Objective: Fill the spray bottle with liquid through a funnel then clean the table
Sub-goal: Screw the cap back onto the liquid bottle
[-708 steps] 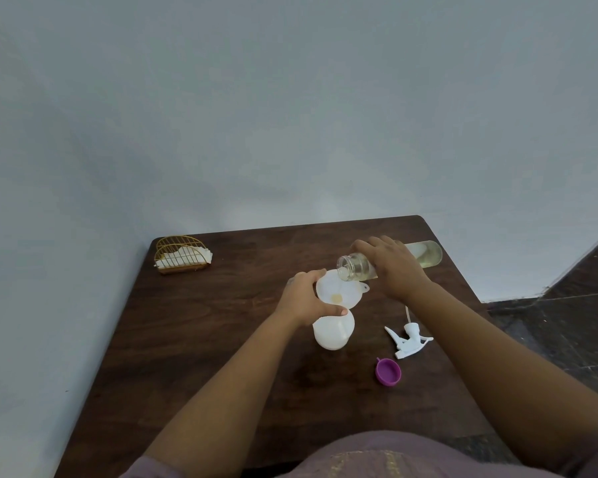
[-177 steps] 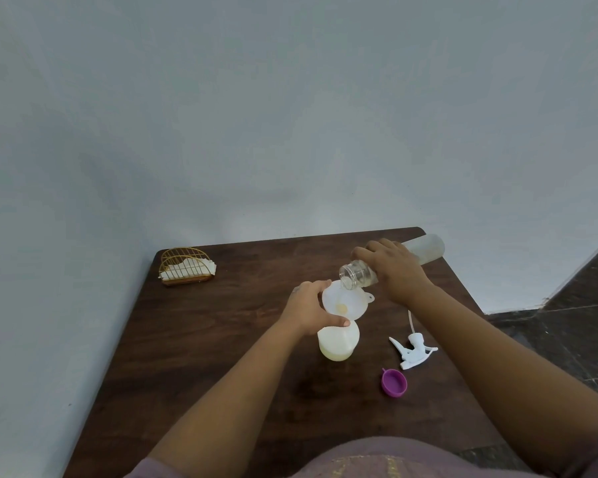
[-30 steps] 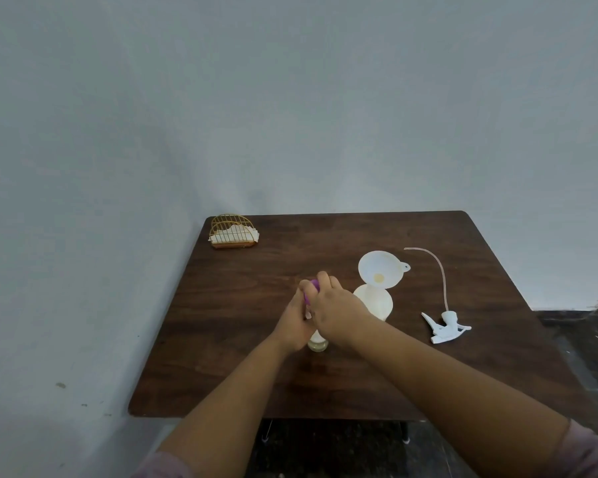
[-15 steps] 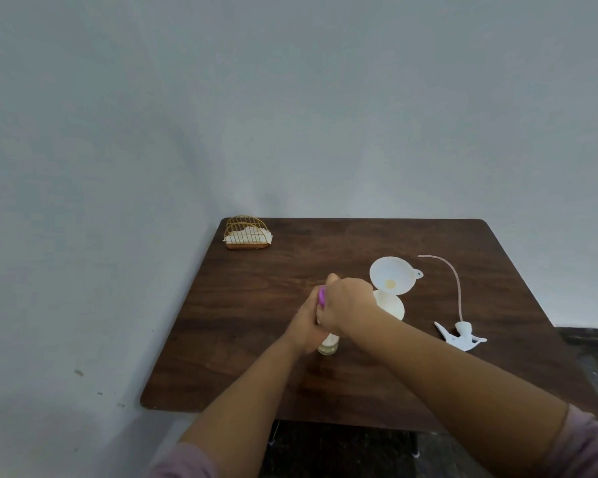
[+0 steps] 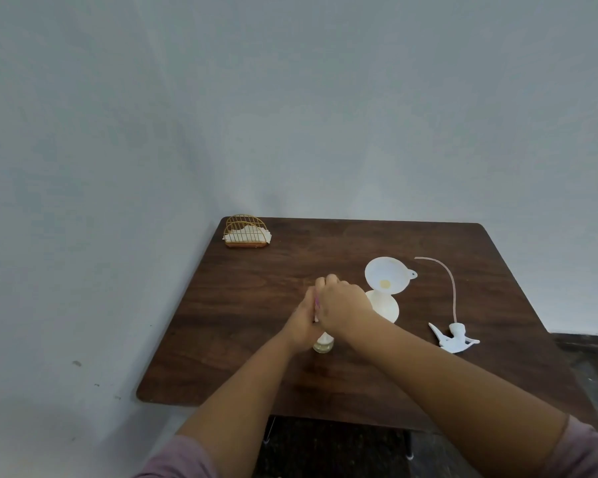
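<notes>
Gold wire napkin holder (image 5: 246, 232) with white napkins sits at far left corner of dark wooden table (image 5: 242, 339). Mid-table: left hand (image 5: 302, 327) wraps the upright clear bottle (image 5: 324, 343), base on the table; right hand (image 5: 342, 310) curls over its top, a sliver of purple cap (image 5: 316, 301) showing between the hands. Just right: white funnel (image 5: 387, 279) seated in the white spray bottle (image 5: 384, 307). Farther right, apart: white trigger sprayer head (image 5: 453, 338), tube curving away, lying flat.

Bottle (image 5: 323, 346) mostly behind hands (image 5: 328, 313)
</notes>
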